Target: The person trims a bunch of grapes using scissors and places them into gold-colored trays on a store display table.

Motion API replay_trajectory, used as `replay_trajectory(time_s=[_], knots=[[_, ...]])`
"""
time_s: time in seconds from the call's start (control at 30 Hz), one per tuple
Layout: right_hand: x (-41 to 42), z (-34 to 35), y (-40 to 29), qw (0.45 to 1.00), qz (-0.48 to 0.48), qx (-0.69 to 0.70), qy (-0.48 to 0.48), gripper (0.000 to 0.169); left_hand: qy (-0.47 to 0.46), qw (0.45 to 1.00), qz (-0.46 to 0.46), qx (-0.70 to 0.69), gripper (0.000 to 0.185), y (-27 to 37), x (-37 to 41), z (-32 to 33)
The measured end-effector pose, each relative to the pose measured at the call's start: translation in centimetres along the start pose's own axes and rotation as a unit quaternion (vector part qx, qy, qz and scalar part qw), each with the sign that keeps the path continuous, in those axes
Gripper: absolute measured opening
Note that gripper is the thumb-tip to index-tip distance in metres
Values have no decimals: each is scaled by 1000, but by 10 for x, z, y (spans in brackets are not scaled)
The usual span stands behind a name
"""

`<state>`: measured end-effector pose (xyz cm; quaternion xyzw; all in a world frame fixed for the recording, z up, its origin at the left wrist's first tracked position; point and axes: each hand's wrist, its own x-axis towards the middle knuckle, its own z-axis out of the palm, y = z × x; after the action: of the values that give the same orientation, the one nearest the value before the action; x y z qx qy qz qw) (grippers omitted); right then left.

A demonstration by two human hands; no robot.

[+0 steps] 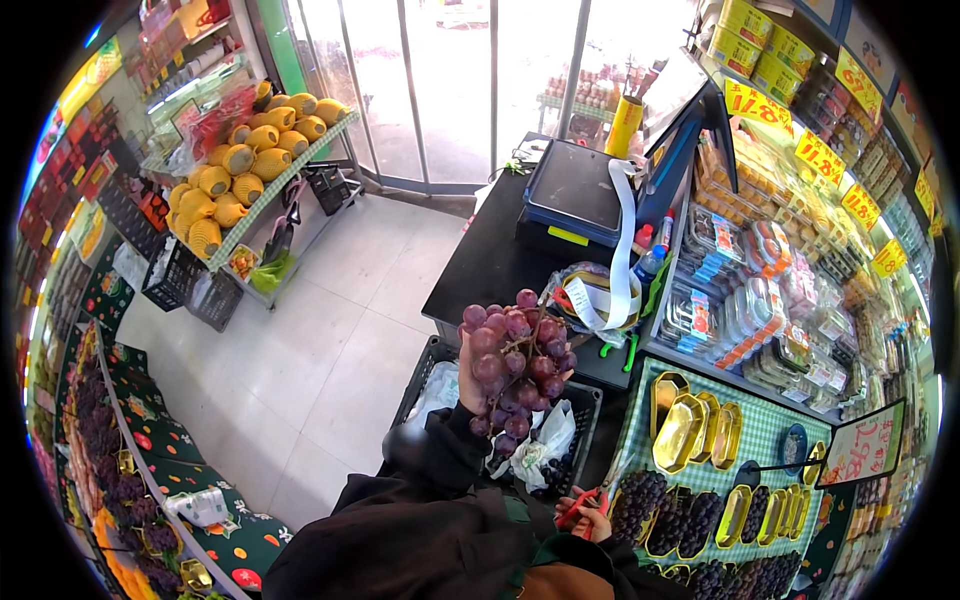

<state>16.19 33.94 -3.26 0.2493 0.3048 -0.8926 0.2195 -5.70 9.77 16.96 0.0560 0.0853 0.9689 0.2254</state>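
My left hand (pixel 470 381) holds up a large bunch of red-purple grapes (pixel 516 358), cupped from the side and below. The fruit hangs over a black plastic crate (pixel 589 424). Inside that crate lie crumpled white plastic bags (pixel 556 429) and some dark grapes (pixel 555 474). Lower and to the right, my right hand (pixel 598 525) grips red-handled scissors (pixel 589 504), their blades pointing up and away from me. Close beside the blades, dark grapes (pixel 637 495) lie on a green checked cloth (pixel 750 409). Gold trays (pixel 679 433) stand farther along the cloth, several without fruit.
A black counter (pixel 480 255) ahead carries a scale (pixel 576 191) with a curling paper strip (pixel 624 240). Clear packed food boxes (pixel 757 315) fill the right shelf. Netted yellow fruit (pixel 247 161) is piled on a left stand. Glass doors (pixel 450 90) stand beyond the tiled floor (pixel 337 300).
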Motion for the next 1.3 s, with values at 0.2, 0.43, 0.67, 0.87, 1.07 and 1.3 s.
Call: replay_trajectory(time_s=[0.2, 0.43, 0.67, 0.87, 1.07, 1.3], knots=[[6, 46, -16, 957, -26, -284, -41, 54, -19, 1000, -21, -3, 54, 6, -1, -4], [41, 154, -156, 805, -346, -481, -27, 30, -61, 995, -73, -11, 44, 7, -3, -11], [27, 281, -207, 696, -387, -588, -143, 38, -109, 993, 32, 16, 34, -10, 2, -34], [28, 283, -211, 709, -347, -588, -176, 37, -141, 989, 35, -13, 32, -23, 2, -47], [22, 281, -213, 699, -327, -585, -249, 37, -193, 953, -164, -164, 32, -21, 2, -29], [12, 296, -209, 622, -376, -651, -218, 29, -90, 966, -163, -178, 34, -8, -10, -3]])
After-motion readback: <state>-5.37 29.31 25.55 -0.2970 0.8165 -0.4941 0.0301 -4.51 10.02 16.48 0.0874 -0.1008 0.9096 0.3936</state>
